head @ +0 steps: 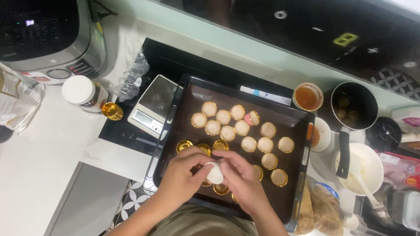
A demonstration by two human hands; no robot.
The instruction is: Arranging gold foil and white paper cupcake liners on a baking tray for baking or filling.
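The fingers of the left hand [179,175] and the right hand [244,179] close together around a small white ball of dough [215,174], which they hold just above the near edge of the dark baking tray [188,126]. In the tray, about a dozen small cups [228,132] are already filled with pale dough. Several gold cups [279,177] near the hands look empty, so I judge the filling is more than half done.

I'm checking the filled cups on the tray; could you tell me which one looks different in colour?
The filled cup at the right end of the back row: it shows a pinkish patch, while the others are plain pale cream.
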